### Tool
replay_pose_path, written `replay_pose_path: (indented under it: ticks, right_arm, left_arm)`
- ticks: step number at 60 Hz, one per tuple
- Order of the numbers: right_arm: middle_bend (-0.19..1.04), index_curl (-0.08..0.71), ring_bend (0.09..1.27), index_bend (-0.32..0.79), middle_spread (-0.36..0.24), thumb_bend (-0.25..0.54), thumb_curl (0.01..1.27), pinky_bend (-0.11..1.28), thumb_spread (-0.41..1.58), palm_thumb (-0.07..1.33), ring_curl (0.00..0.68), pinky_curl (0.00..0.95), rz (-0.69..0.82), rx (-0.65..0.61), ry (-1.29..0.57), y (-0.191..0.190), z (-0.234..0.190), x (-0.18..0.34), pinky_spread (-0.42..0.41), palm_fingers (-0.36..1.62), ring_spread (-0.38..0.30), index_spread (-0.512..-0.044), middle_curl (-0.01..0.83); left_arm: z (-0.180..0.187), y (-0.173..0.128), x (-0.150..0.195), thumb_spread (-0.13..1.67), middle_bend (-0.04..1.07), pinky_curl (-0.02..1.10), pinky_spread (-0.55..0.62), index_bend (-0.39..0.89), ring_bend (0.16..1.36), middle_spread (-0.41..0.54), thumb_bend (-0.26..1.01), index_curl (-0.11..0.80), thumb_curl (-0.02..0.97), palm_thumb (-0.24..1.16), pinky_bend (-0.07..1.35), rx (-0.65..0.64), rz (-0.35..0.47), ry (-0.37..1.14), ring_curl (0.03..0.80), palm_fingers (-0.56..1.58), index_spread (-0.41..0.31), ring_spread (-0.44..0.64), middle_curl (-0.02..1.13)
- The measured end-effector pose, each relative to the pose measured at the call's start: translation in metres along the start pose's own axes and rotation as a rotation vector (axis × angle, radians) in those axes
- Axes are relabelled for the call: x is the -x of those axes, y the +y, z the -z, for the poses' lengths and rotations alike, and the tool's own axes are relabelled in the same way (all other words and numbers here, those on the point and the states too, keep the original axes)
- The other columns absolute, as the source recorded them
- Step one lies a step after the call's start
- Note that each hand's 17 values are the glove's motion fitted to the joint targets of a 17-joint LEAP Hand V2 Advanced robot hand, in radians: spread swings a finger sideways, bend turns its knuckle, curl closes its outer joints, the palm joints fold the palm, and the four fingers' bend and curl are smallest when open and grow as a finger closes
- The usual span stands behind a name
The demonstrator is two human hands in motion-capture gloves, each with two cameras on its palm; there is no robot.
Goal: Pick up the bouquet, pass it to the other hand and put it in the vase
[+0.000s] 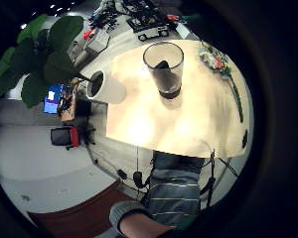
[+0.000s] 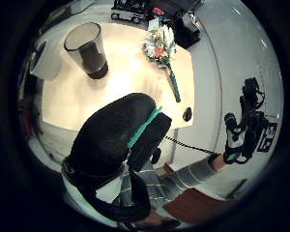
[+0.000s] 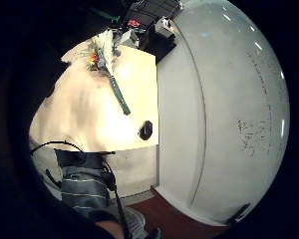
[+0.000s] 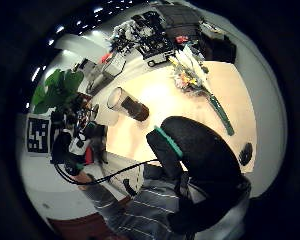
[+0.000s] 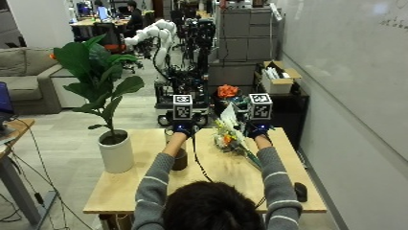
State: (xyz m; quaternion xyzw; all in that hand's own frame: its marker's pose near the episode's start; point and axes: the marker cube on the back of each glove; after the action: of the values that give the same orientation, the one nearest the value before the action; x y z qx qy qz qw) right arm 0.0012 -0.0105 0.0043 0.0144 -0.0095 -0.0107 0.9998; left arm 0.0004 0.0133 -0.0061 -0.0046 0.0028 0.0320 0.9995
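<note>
Raising my 2 hands, left hand and right hand, I am holding nothing; below them the bouquet is lying beside the vase; finger spread unclear.

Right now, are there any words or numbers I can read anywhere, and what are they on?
No words or numbers can be read.
Whiteboard: faint scribbles, too blurred to read.
Box on the cabinet: no readable label.
Sheet on the floor: a black-and-white square pattern, no letters.
</note>
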Motion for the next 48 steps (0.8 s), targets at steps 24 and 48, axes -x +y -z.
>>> replay_pose_path:
  ticks: [24, 48]
  right_arm:
    - [0.20, 0.104, 0.50, 0.11, -0.023, 0.117, 0.15, 0.64, 1.10, 0.39, 0.215, 0.294, -0.076, 0.013, -0.063, -0.003, -0.010, -0.047, 0.242, 0.16, 0.098, -0.404, 0.196]
    - [0.20, 0.145, 0.52, 0.12, -0.016, -0.013, 0.21, 0.65, 1.15, 0.41, 0.258, 0.331, -0.070, 0.037, -0.074, 0.009, -0.001, -0.050, 0.248, 0.13, 0.100, -0.413, 0.276]
  left_arm:
    - [-0.042, -0.010, 0.059, 0.94, 0.19, 0.25, 0.26, 0.15, 0.54, 0.159, -0.02, 0.196, 0.177, 0.07, 0.39, -0.004, 0.062, 0.032, 0.221, 0.29, -0.045, 0.24, 0.22]
    - [-0.079, 0.011, 0.068, 0.99, 0.18, 0.31, 0.27, 0.14, 0.56, 0.163, -0.02, 0.257, 0.241, 0.05, 0.38, 0.013, 0.033, 0.035, 0.253, 0.26, -0.047, 0.24, 0.28]
